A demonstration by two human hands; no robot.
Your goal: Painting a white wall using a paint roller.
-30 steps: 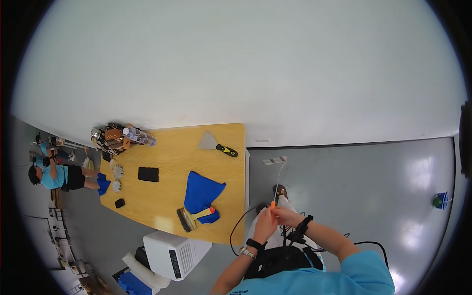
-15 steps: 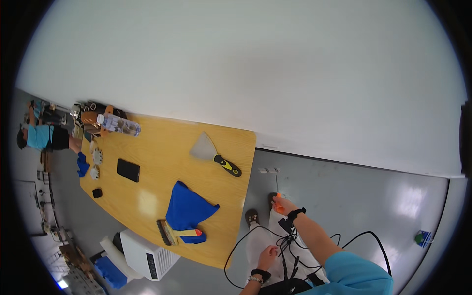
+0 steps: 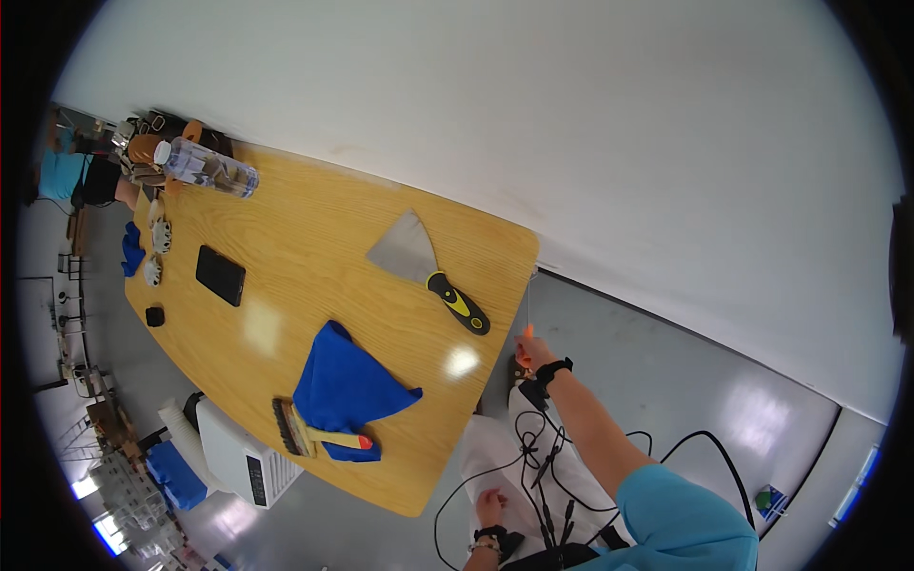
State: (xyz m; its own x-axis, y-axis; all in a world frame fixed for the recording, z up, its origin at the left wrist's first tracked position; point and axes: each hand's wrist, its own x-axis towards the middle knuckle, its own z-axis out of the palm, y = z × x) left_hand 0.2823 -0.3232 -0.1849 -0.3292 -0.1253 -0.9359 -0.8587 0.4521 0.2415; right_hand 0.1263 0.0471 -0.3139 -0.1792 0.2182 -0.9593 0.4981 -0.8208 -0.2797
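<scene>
My right hand [image 3: 534,351] is closed round the orange handle of a small paint roller [image 3: 529,329]. Its thin metal rod points up past the table's right corner, and the roller end is close to the white wall, barely visible. Low over my lap, beside the black cables [image 3: 533,455], is my left hand [image 3: 490,504], fingers loosely curled apart with nothing seen in them. On the wooden table [image 3: 314,228], nearest my right hand, lies a wide putty knife [image 3: 457,302] with a black and yellow handle. A blue cloth [image 3: 345,385] and a flat brush [image 3: 324,438] are nearer me.
A black phone [image 3: 221,275], a clear bottle [image 3: 209,169], a small black case [image 3: 155,316] and pale gloves [image 3: 162,237] lie farther left on the table. A white appliance [image 3: 238,457] stands beyond its near edge. Another person [image 3: 81,178] is at the far left.
My right hand has carried the roller up toward the wall and the table corner. My left hand has shifted slightly left and down. The view has moved, so the table appears larger and shifted.
</scene>
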